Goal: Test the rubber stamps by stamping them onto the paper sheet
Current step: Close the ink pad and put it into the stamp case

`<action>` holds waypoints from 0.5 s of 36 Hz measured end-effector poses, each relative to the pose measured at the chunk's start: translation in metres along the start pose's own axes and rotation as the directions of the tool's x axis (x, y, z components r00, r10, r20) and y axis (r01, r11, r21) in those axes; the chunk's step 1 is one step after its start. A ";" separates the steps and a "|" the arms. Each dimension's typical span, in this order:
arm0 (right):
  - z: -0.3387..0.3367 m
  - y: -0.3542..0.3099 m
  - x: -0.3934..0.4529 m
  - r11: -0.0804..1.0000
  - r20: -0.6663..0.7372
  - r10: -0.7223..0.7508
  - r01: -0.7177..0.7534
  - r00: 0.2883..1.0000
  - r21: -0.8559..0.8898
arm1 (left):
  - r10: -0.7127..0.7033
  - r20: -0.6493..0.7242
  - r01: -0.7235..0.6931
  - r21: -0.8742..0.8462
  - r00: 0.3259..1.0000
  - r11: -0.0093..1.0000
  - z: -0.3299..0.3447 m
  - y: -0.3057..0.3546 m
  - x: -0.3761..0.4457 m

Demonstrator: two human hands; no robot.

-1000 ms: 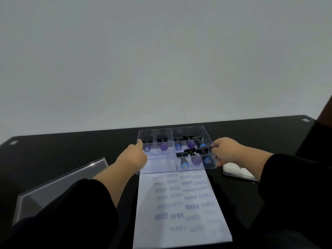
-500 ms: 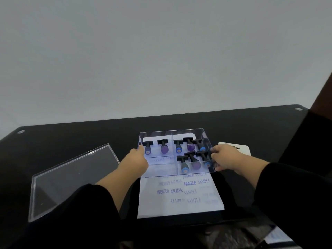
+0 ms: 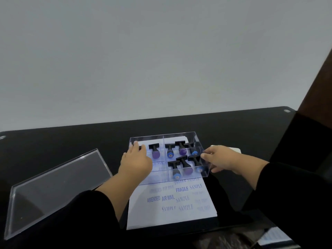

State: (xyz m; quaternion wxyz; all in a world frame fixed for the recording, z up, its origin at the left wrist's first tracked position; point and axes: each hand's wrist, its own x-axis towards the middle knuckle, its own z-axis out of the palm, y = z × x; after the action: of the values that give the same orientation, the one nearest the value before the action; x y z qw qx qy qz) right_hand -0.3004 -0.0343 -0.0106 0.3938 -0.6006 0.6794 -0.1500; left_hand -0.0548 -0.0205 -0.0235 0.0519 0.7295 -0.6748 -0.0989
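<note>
A clear compartment box (image 3: 195, 139) stands on the upper part of the white paper sheet (image 3: 161, 218), which carries blue prints such as AMENDED, AIR MAIL, FRAGILE and SAMPLE. Several black rubber stamps with purple or blue knobs lie in the box, among them a purple one (image 3: 155, 152). My left hand (image 3: 136, 162) reaches into the left compartment, its fingers curled over the leftmost stamp (image 3: 142, 147), of which only the black base shows. My right hand (image 3: 221, 159) pinches the box's right wall.
A clear lid (image 3: 53, 187) lies on the black table (image 3: 242, 126) to the left of the sheet. A white card (image 3: 237, 150) peeks out behind my right hand. Papers (image 3: 274, 236) show below the table's front edge at the right.
My left hand has left the box's left edge and gone into the left compartment, over the leftmost stamp. The view has tilted, so the box and sheet appear lower. My right hand keeps its hold.
</note>
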 end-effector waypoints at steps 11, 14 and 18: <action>-0.065 0.023 0.019 0.858 -0.050 -0.144 0.100 0.988 -0.504 | 0.386 0.135 -0.402 0.122 0.913 0.908 0.010 0.053 0.026; -0.066 0.035 0.024 0.786 0.035 -0.079 0.084 0.996 -0.613 | 0.404 0.174 -0.432 0.175 0.898 0.884 0.012 0.056 0.030; -0.066 0.045 0.029 0.665 0.112 -0.002 0.085 0.994 -0.742 | 0.386 0.235 -0.430 0.177 0.892 0.885 0.017 0.054 0.033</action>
State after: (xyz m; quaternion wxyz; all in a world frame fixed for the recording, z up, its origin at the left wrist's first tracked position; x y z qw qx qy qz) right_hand -0.3777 -0.0690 -0.0086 0.1444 -0.7320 0.6459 0.1619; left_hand -0.1092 -0.0564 -0.0308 -0.0768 0.5583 -0.8223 -0.0793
